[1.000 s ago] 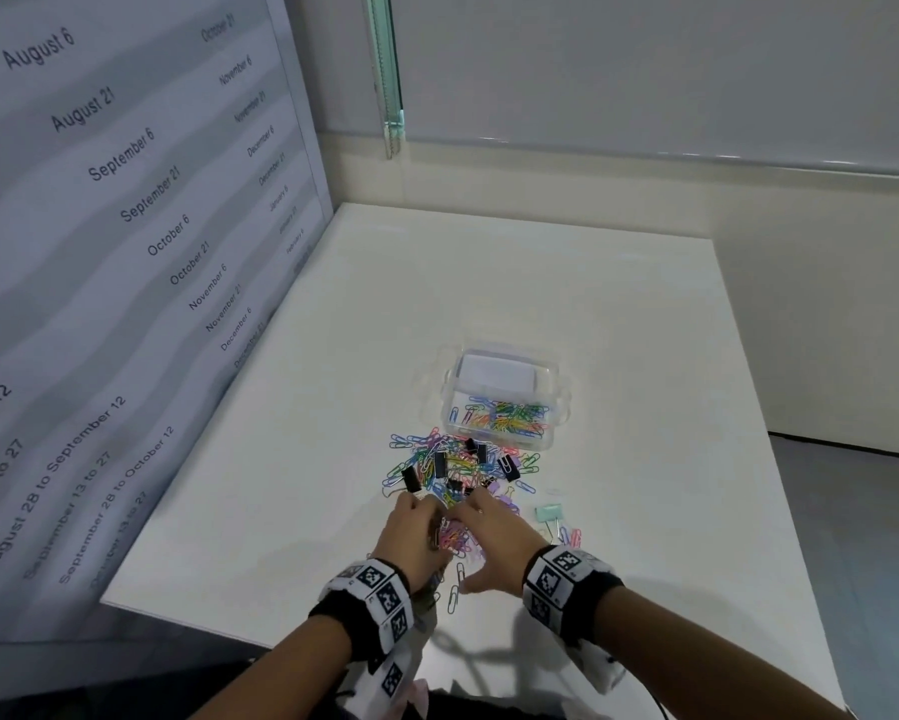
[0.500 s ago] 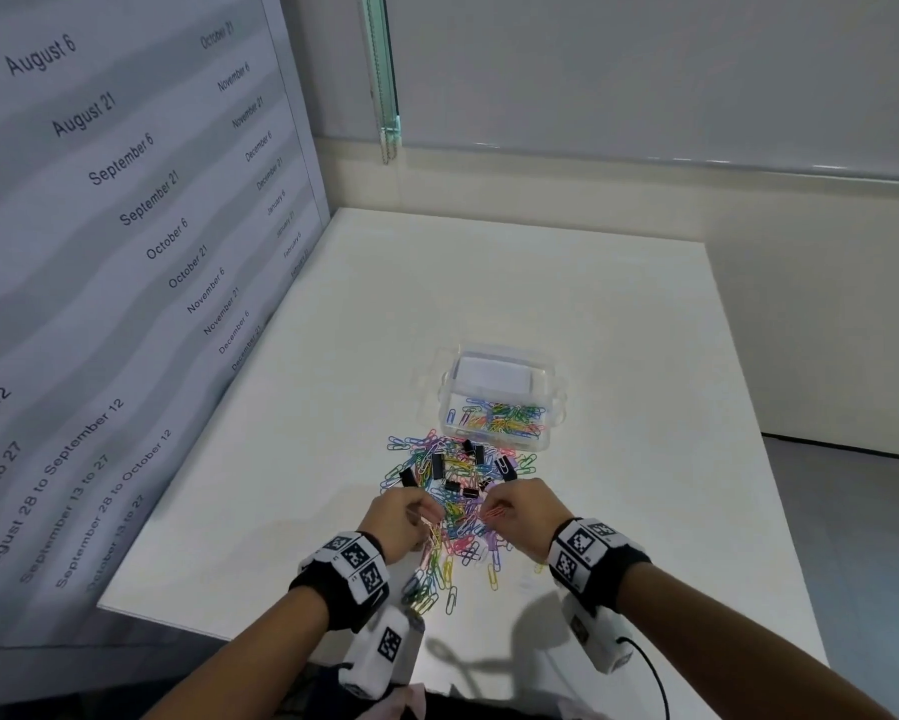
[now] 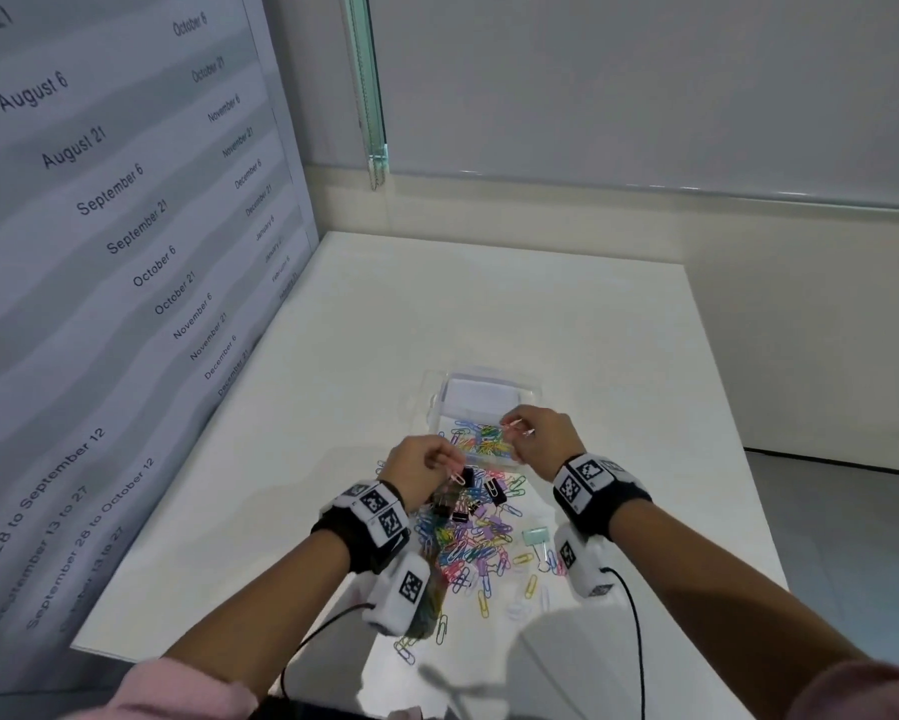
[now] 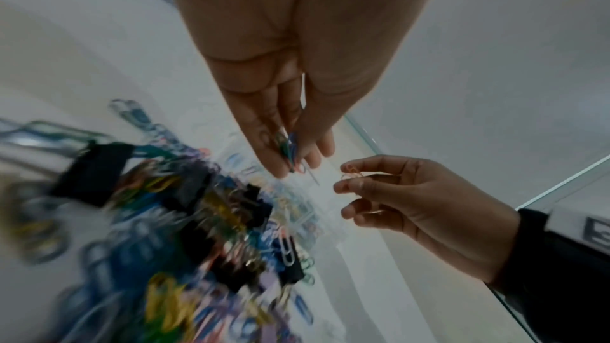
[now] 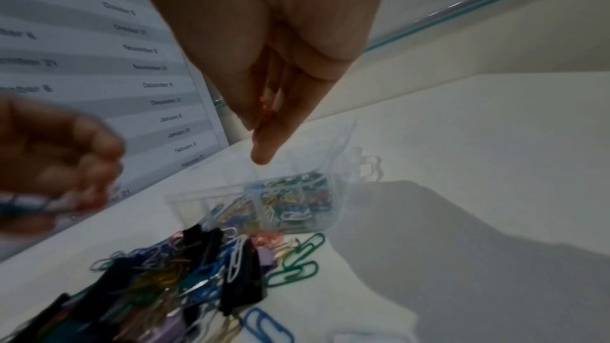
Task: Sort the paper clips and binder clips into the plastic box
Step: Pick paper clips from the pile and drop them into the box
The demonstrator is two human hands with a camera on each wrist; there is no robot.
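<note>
A clear plastic box (image 3: 533,393) stands mid-table; its near half holds coloured paper clips (image 3: 484,441), its far half looks white and bare. In front of it lies a pile of paper clips (image 3: 476,545) mixed with black binder clips (image 3: 495,492). My right hand (image 3: 515,426) hovers over the box's near half, pinching pink paper clips (image 5: 265,108). My left hand (image 3: 450,467) is raised over the pile's far edge, gripping a small bunch of clips (image 4: 288,149), one pink clip hanging below the fingers.
A mint binder clip (image 3: 535,537) lies at the pile's right side. A tall panel printed with dates (image 3: 125,226) walls the table's left edge. The white table (image 3: 489,304) runs back to a wall. Loose clips (image 3: 484,602) reach toward the near edge.
Both hands rose from the pile holding clips. The right one travelled forward to above the box; the left moved a little forward. The head view shifted closer.
</note>
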